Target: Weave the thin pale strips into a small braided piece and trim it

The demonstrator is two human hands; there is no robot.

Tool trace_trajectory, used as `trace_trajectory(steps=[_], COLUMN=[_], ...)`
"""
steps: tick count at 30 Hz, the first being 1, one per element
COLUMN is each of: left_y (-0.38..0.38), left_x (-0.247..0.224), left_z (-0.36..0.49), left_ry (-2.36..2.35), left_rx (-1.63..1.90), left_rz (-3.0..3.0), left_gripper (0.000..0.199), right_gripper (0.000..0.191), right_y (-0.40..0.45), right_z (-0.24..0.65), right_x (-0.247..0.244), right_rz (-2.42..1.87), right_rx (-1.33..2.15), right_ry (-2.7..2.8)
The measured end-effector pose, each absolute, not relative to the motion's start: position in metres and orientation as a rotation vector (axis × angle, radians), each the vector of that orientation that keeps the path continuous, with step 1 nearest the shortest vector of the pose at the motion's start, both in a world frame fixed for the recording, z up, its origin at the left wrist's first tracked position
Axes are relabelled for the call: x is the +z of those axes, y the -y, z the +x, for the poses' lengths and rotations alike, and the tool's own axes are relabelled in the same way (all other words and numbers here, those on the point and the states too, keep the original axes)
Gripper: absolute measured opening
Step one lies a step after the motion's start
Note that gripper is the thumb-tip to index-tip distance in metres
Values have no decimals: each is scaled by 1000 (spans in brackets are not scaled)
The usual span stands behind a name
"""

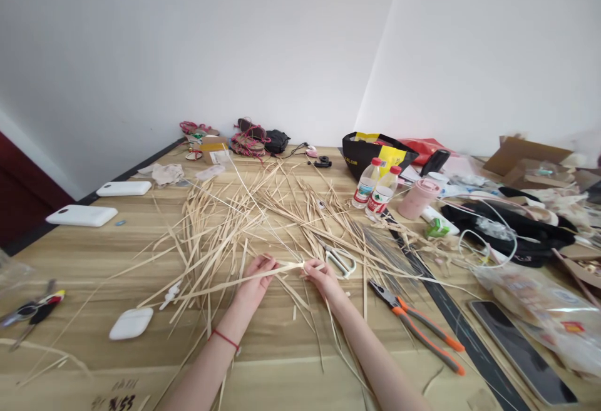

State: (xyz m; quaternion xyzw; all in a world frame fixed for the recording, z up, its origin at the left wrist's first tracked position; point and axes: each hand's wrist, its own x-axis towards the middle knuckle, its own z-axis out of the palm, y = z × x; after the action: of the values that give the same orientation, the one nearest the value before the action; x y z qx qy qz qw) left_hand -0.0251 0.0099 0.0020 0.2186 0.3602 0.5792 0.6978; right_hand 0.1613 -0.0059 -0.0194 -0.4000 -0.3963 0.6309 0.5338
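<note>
My left hand is closed, its fingers pinching a pale flat straw strip that trails off to the left. Just to the right, my right hand also pinches the straw where several strips come together between the two hands. Long thin white strands run up and away from that meeting point. Loose straw strips lie spread over the table beyond both hands. Scissors with white handles rest among the straw, close to my right hand.
Orange-handled pliers lie at right, near a phone. Two bottles, a pink cup and a black-and-yellow bag stand behind. On the left are a white case, white power banks and small tools.
</note>
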Motion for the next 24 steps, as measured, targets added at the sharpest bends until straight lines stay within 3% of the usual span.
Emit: trace_trajectory(steps=[12, 24], left_y=[-9, 2], left_x=[3, -2], left_z=[-23, -7], left_ry=[-673, -894], left_rx=[1347, 1220], left_rz=[591, 830], left_gripper=[25, 32], right_gripper=[25, 30], right_y=[7, 11], right_z=[163, 163], right_x=[-19, -15], right_rz=[-954, -1019], right_rx=[1487, 1410], right_ry=[920, 1048])
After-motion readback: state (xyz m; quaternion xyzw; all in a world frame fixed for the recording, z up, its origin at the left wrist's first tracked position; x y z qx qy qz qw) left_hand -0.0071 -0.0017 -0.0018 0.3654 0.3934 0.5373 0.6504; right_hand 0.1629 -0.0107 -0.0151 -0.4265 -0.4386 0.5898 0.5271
